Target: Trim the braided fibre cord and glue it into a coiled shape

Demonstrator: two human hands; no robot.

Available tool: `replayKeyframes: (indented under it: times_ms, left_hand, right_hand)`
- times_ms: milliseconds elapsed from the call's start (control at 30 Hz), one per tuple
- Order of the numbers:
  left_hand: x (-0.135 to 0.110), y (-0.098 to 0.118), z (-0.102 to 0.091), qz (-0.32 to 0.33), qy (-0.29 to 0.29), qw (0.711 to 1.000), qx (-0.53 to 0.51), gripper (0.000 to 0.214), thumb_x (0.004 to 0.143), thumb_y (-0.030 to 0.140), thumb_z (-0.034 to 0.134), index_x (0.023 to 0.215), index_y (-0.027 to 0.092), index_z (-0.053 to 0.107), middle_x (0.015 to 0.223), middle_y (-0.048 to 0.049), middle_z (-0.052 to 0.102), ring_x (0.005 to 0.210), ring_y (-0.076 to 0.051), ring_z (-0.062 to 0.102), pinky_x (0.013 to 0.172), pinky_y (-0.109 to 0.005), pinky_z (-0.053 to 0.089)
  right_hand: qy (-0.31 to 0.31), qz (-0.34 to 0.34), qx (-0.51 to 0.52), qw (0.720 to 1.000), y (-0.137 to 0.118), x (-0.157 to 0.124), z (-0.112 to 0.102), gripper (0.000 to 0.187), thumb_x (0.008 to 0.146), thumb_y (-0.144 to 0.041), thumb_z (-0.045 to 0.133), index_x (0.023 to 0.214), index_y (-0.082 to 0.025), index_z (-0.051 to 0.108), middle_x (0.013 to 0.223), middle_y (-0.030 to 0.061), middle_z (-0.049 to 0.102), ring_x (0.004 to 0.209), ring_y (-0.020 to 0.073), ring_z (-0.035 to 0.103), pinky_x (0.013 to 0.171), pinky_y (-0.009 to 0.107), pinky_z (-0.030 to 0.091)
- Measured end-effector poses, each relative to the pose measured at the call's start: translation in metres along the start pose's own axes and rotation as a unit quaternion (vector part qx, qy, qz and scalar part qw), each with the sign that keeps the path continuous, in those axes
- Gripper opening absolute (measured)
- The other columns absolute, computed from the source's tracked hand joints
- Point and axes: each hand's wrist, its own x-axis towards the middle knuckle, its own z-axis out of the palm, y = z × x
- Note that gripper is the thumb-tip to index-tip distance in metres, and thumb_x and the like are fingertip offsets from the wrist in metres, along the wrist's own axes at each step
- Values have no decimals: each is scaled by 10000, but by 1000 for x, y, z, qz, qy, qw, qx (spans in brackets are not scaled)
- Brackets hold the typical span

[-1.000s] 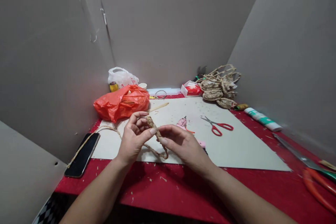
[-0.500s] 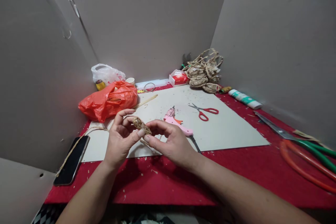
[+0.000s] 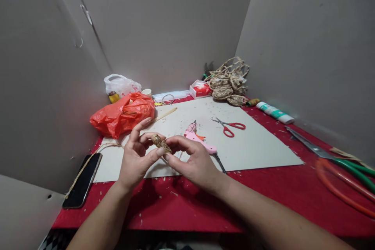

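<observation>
Between my two hands is a small coil of braided straw cord (image 3: pixel 160 143), held above the near edge of a white board (image 3: pixel 258 152). My left hand (image 3: pixel 136 158) pinches it from the left with thumb and fingers. From the right, my right hand (image 3: pixel 195 160) grips its other end between thumb and fingertips. A length of cord (image 3: pixel 82 174) trails at the left across a black phone (image 3: pixel 80 187). Just beyond my right hand lies a pink glue gun (image 3: pixel 199 140), its black cable running toward me. Small red-handled scissors (image 3: pixel 230 125) rest farther right on the board.
A red plastic bag (image 3: pixel 121 115) and a white bag (image 3: pixel 121 84) sit at back left. Several cord bundles (image 3: pixel 227 86) are piled at back right. Large shears (image 3: pixel 331 158) and a green-white packet (image 3: pixel 275 112) lie right on the red cloth (image 3: pixel 263 195). Grey panels (image 3: pixel 164 27) enclose the table.
The view has shifted slightly, so everything sits a little lower and further right. Both hands keep hold of the coil, which is turned slightly between the fingers.
</observation>
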Motion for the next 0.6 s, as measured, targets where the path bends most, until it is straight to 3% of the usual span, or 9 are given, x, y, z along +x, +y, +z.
replayKeyframes:
  times_ms: [300, 600]
  left_hand:
    - [-2, -1, 3, 25, 30, 999, 28, 580, 730, 140, 736, 1237, 272, 486, 889, -13, 661, 877, -150, 616, 885, -325, 486]
    - [-5, -5, 3, 45, 30, 998, 36, 578, 725, 128, 741, 1225, 249, 478, 862, -11, 651, 875, -166, 622, 815, -318, 514]
  right_hand:
    - [-14, 46, 40, 998, -2, 0, 0, 182, 785, -197, 636, 967, -201, 635, 895, 22, 703, 807, 161, 650, 741, 266, 512]
    - [8, 13, 3, 1000, -2, 0, 1, 119, 774, -140, 614, 867, -170, 682, 780, 5, 708, 702, 131, 640, 672, 221, 507]
